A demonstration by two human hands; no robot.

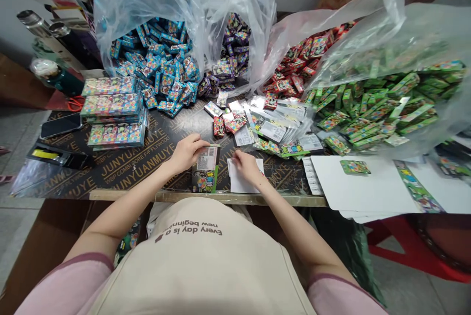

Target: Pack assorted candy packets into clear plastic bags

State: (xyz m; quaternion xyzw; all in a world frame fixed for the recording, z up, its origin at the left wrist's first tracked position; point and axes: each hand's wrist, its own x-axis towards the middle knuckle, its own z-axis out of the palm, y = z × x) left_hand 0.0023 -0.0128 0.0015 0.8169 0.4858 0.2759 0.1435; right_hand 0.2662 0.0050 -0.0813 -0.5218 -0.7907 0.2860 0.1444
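My left hand (187, 152) is closed on the top of a flat printed pack (205, 170) with a barcode label, standing on the dark plywood board (121, 163) near the front edge. My right hand (247, 165) rests on a white sheet (239, 181) beside the pack, fingers pinched together on its upper edge. Loose small packets (228, 121) and flat printed cartons (275, 131) lie just beyond both hands.
Clear bags hold blue packets (158, 67), purple packets (230, 60), red packets (301, 62) and green packets (379, 109). Stacked filled packs (112, 111), a phone (61, 125) and scissors (75, 104) lie left. White cardboard sheets (368, 187) lie right, over a red stool (412, 251).
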